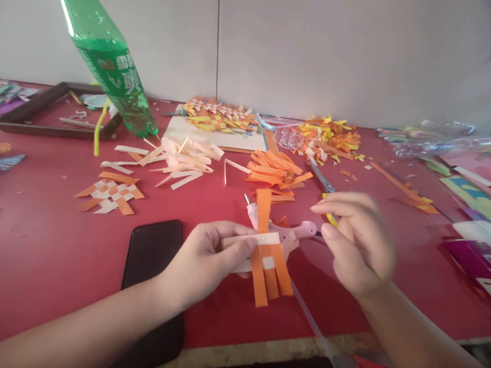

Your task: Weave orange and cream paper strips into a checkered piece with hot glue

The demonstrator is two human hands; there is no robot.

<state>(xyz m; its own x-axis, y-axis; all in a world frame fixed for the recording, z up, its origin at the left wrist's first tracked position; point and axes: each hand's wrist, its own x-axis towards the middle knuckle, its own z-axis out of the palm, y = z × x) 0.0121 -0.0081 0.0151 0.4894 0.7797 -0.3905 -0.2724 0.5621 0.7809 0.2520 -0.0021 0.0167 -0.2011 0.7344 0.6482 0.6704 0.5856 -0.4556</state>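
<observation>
Left hand (203,258) pinches the weave (265,258) above the worktop (57,245), close to its front edge. Right hand (356,245) is at the weave's 3 o'clock, blurred and curled; can't tell its grip. Phone (153,245) at 9, pink tool (297,234) just behind, scissors (324,184) at 1, orange strips (272,171) at 12. Bare worktop at 4. The weave's long orange strips run 12 to 6, white ones 9 to 3.

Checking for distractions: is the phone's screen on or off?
Dark: the phone lies flat beside the left hand, all black, nothing lit; face up or down, cannot tell.
</observation>
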